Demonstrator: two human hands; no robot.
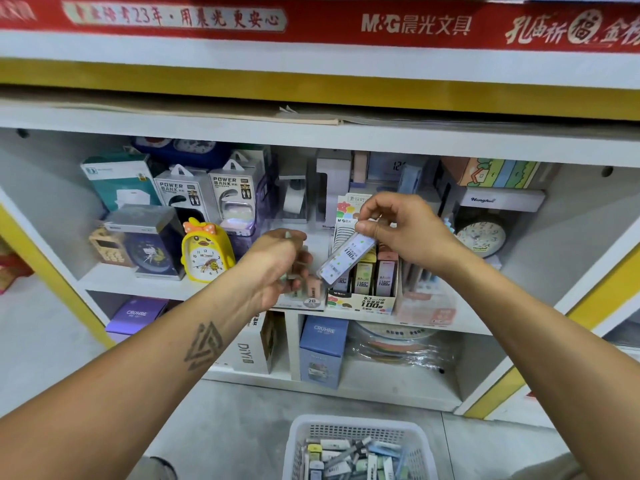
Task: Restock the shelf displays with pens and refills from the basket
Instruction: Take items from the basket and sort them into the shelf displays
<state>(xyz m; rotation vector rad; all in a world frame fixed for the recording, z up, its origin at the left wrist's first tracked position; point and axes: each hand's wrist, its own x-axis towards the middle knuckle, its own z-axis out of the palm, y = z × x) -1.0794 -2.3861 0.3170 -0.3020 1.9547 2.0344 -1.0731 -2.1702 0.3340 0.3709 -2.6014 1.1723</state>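
The right hand (398, 230) is up in front of the middle shelf (138, 282); its thumb and fingers pinch the top end of a long, flat refill case (346, 259); the case hangs down from the hand, below it and a bit to the left; its long side is tilted, with the top end up and to the right at the fingers and the bottom end down and to the left; the bottom end is just beside the left hand and does not seem to touch it; the case is see-through with pale purple print and small green dots.

The case is right over the display box (360, 299) of lead refills, which stands at the front of the shelf; more small refill packs stand upright inside that box.

The left hand (280, 268) is to the left of the box, with its back to the camera; its fingers are curled round a few small packs (301, 282), green and pink ones; they are blurry, so I cannot tell how many.

Down on the floor sits a white basket (301, 438); many more packs and pens lie mixed up inside it.

A yellow duck clock (204, 252) stands on the shelf to the left of the left hand.
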